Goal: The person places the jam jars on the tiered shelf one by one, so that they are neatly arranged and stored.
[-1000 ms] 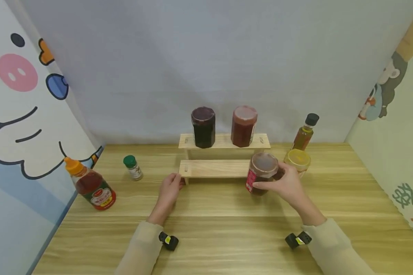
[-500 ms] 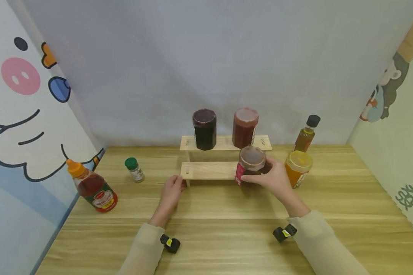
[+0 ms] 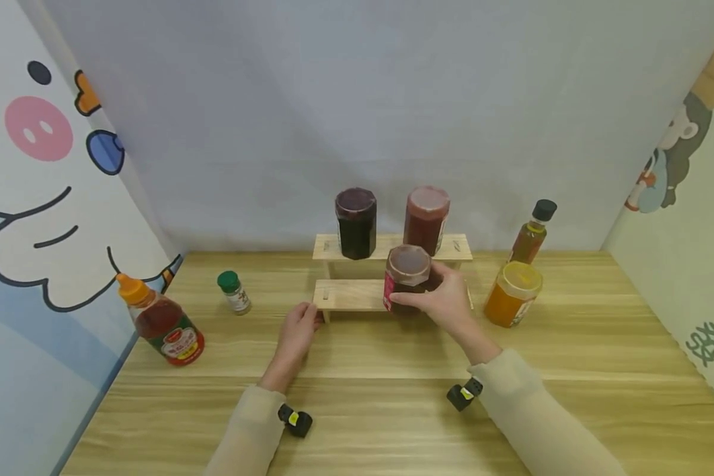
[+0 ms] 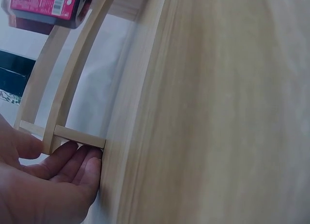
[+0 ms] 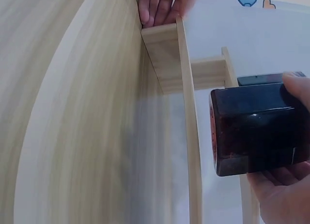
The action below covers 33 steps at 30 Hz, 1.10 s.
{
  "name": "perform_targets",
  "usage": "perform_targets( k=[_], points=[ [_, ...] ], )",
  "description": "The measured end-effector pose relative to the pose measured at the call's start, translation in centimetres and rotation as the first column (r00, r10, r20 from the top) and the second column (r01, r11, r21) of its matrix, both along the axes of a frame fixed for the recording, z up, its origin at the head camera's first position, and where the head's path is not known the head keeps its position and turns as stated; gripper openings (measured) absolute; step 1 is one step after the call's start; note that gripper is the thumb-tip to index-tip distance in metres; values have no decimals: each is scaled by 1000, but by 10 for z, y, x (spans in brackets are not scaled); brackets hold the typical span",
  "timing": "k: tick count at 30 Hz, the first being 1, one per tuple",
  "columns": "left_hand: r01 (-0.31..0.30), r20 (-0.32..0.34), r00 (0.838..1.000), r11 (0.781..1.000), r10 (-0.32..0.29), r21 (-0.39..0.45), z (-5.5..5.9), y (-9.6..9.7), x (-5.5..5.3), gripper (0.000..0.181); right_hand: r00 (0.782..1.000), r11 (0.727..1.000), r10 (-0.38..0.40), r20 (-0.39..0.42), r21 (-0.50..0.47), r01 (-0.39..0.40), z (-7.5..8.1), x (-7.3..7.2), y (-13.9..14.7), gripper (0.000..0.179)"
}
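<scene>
My right hand [image 3: 452, 301] grips a dark jam jar [image 3: 408, 266] with a pink label, thumb on its near side. In the right wrist view the jar [image 5: 261, 129] is held above the lower board, with a gap between them. My left hand [image 3: 297, 327] holds the left end of the two-step wooden rack [image 3: 351, 295]. In the left wrist view its thumb and fingers [image 4: 65, 161] are at the board's end and the leg. On the upper step stand a very dark jar [image 3: 356, 225] and a red jar [image 3: 426, 218].
A yellow-orange jar [image 3: 514, 295] and a small dark-capped bottle [image 3: 529, 235] stand right of the rack. To the left are a green-capped spice shaker [image 3: 235, 293] and an orange-capped squeeze bottle [image 3: 163, 324]. A pale wall [image 3: 363, 99] rises behind the wooden table [image 3: 369, 423].
My right hand has carried the dark jam jar leftward and up, from the rack's right end to over the middle of the lower step. My left hand stays at the rack's left end.
</scene>
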<state>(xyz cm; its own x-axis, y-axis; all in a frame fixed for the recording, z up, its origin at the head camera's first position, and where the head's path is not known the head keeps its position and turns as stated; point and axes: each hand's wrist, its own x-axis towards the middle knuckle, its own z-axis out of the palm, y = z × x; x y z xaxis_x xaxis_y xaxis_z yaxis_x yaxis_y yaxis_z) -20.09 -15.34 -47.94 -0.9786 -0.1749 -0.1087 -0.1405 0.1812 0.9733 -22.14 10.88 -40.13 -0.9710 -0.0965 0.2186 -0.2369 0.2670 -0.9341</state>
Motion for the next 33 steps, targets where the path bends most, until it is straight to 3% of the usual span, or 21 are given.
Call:
perform_targets(
  k=[7,16,33],
  points=[
    [-2,6,1000,1000,2,18,0,0,1,35,998,999,19,-53,-25,-20,21,13,-24,59],
    [-3,3,1000,1000,3,26,-1,-3,1,35,994,992,42,-99,-112,-53,15,7,-46,59],
    [-23,-34,999,996,26,84,-1,1,0,32,993,991,1,-119,-133,-17,14,8,-76,53]
  ],
)
